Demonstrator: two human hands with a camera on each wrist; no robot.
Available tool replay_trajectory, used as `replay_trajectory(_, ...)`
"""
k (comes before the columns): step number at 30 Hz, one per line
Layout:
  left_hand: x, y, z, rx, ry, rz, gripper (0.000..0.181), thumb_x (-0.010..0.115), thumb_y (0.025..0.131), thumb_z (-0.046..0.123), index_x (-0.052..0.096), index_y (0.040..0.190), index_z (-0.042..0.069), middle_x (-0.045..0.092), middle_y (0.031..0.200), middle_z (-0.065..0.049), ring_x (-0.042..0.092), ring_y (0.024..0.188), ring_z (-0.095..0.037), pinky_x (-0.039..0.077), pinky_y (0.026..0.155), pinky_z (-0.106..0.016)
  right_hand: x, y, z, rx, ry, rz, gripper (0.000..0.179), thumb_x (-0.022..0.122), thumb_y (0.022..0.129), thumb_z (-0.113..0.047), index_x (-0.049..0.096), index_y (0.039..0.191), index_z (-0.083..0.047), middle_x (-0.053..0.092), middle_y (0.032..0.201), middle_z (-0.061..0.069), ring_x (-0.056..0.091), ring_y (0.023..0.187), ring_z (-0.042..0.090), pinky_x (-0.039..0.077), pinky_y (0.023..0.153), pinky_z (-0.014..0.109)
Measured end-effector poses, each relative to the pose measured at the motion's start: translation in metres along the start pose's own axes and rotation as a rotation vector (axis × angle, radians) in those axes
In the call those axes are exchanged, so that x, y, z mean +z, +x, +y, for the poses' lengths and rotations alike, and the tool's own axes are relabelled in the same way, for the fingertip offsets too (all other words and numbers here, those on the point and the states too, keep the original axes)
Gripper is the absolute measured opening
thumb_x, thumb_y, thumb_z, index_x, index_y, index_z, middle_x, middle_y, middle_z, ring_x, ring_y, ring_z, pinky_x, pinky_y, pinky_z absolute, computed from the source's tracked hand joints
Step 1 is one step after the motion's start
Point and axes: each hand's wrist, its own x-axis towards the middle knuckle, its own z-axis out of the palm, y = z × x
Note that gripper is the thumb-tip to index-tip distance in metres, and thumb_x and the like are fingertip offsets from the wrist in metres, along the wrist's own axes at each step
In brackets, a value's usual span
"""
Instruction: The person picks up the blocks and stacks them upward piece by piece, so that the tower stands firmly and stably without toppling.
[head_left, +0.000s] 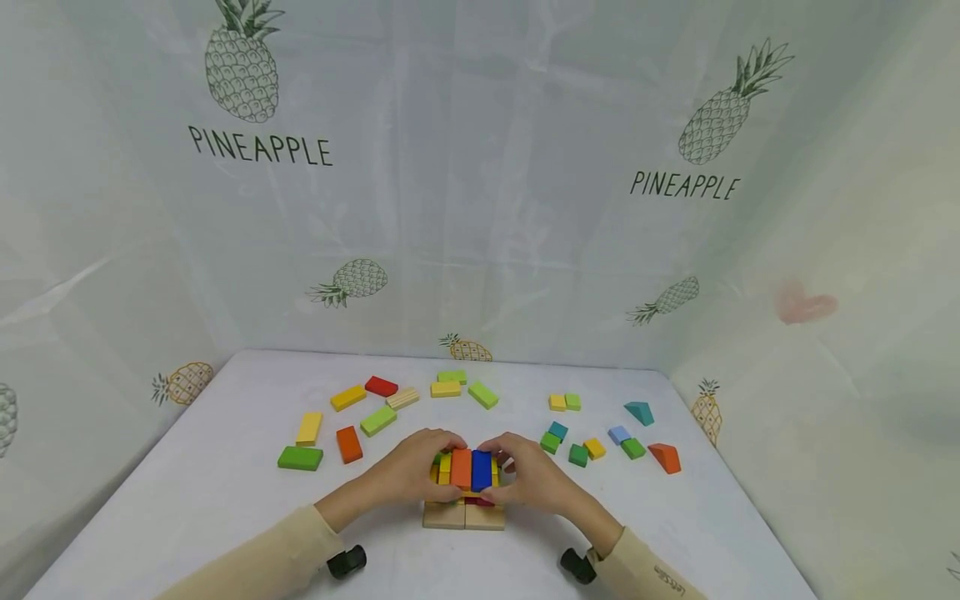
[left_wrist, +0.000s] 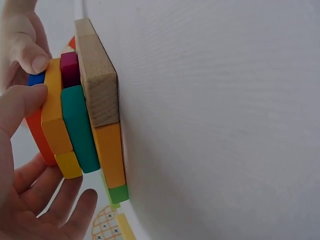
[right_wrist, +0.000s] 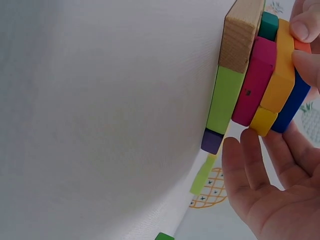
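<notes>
A layered stack of wooden building blocks stands at the table's near middle, on two plain wood blocks [head_left: 444, 515]. On its top lie an orange block [head_left: 461, 470] and a blue block [head_left: 482, 471], side by side. My left hand [head_left: 422, 468] holds the orange block between thumb and fingers. From the other side, my right hand [head_left: 534, 475] holds the blue block likewise. Below them the left wrist view shows a yellow-orange block [left_wrist: 56, 115], a teal block [left_wrist: 79, 130] and a small yellow block [left_wrist: 68, 165]. A magenta block [right_wrist: 255, 82] shows in the right wrist view.
Loose blocks lie left of and behind the stack, among them a green block [head_left: 300, 457] and a red block [head_left: 381, 386]. Small cubes and triangles, including an orange-red triangle [head_left: 666, 457], lie on the right. A pineapple-print curtain [head_left: 480, 208] surrounds the white table [head_left: 187, 500].
</notes>
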Motion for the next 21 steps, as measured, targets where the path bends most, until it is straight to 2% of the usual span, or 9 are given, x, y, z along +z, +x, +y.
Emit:
replay_trajectory(9, 0.0003, -0.0008, -0.0006, 0.009, 0.014, -0.005, 0.061, 0.087, 0.087, 0.045, 0.063, 0.137, 0.021, 0.068, 0.128, 0.007, 0.06, 0.117, -0.016, 0.053, 0.107, -0.05, 0.0016, -0.0005, -0.0009, 0.032, 0.011, 0.001, 0.054, 0.09, 0.088, -0.028, 0.066, 0.134, -0.013, 0.067, 0.123, -0.003, 0.062, 0.106, 0.015, 0.061, 0.096, 0.039)
replay_trajectory(21, 0.0002, 0.0, -0.0033, 0.023, 0.033, -0.004, 0.06, 0.087, 0.086, 0.047, 0.064, 0.136, 0.022, 0.067, 0.127, 0.008, 0.06, 0.118, -0.015, 0.054, 0.107, -0.049, 0.0033, -0.0024, -0.0002, 0.012, 0.002, 0.008, 0.054, 0.087, 0.091, -0.034, 0.065, 0.137, -0.015, 0.065, 0.125, -0.003, 0.062, 0.108, 0.015, 0.06, 0.097, 0.038)
